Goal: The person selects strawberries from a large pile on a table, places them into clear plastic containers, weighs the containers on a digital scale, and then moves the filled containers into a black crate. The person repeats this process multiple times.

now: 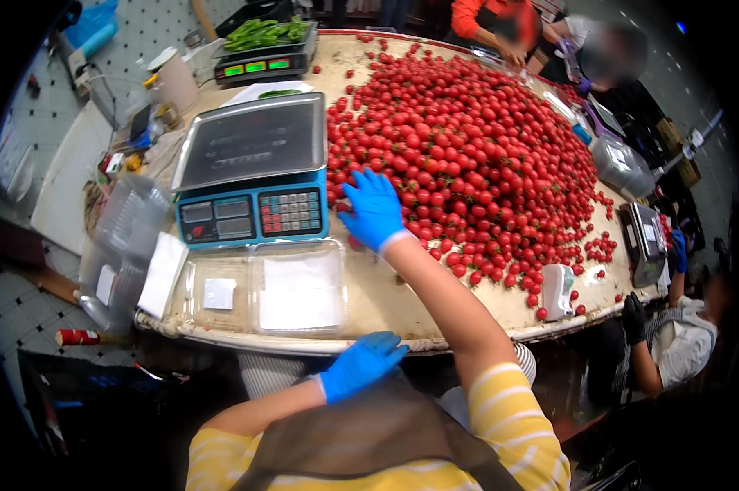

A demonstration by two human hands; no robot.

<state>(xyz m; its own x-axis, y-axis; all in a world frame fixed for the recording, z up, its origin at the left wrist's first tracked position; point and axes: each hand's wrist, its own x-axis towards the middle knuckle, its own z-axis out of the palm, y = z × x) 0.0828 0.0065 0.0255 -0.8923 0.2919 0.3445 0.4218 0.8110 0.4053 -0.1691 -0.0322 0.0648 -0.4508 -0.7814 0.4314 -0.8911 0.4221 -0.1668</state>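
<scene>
My right hand, in a blue glove, reaches over the left edge of a large heap of red cherry tomatoes. Its fingers are spread and nothing shows in its grip; whether the fingertips touch tomatoes is hidden. In a matching glove, my left hand hovers by the table's near edge, over my lap, holding nothing visible. Left of my right hand stands a blue digital scale with a bare metal pan. Before it lies an opened clear plastic clamshell box, with a white sheet in one half and a small white square in the other.
Stacked clear containers and white paper line the left side. Behind, another scale carries green peppers. A white dispenser and a further scale stand right. Other people work at the far side and right.
</scene>
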